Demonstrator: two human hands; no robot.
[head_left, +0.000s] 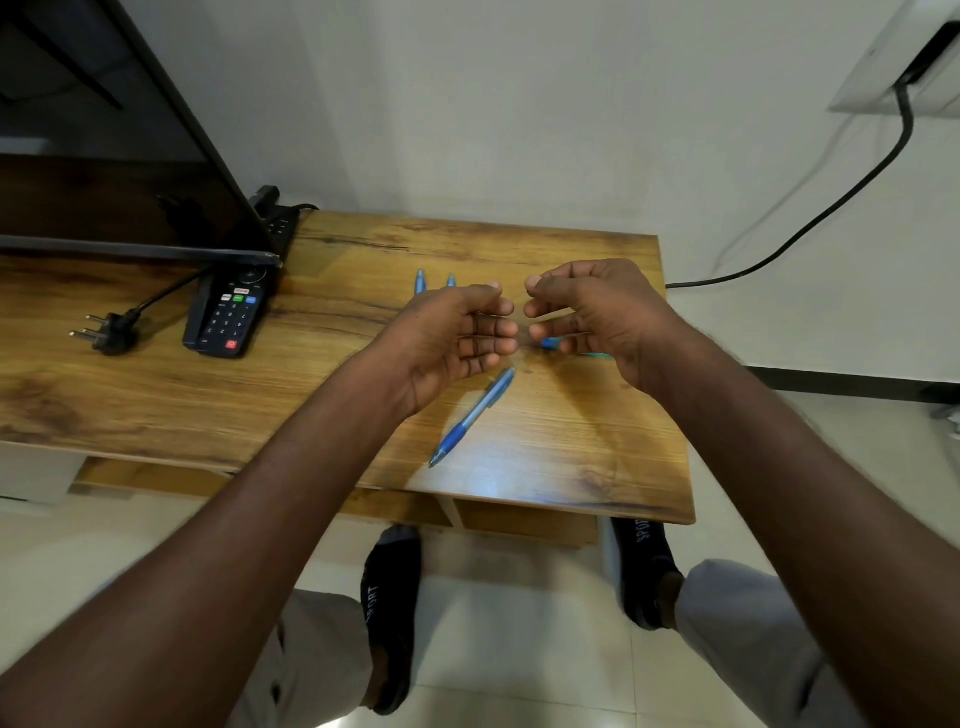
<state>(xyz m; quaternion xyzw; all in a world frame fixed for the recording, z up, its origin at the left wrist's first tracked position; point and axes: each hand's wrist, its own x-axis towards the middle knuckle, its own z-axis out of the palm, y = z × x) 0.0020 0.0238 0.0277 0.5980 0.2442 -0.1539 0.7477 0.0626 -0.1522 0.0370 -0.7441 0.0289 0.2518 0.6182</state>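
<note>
Over wooden desk (156, 395), left hand (457, 332) and right hand (587, 312) hover loosely curled.

A blue pen (470, 418) lies flat and diagonal at frame centre. Above it, a second pen (420, 281) and a third pen (451, 281) show only their ends.

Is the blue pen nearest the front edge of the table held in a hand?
No, the blue pen lies flat on the table, gripped by nothing.

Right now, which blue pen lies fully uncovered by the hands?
The blue plastic pen with the darker grip, lying diagonally nearest the front edge of the wooden table; the rest are partly covered.
</note>
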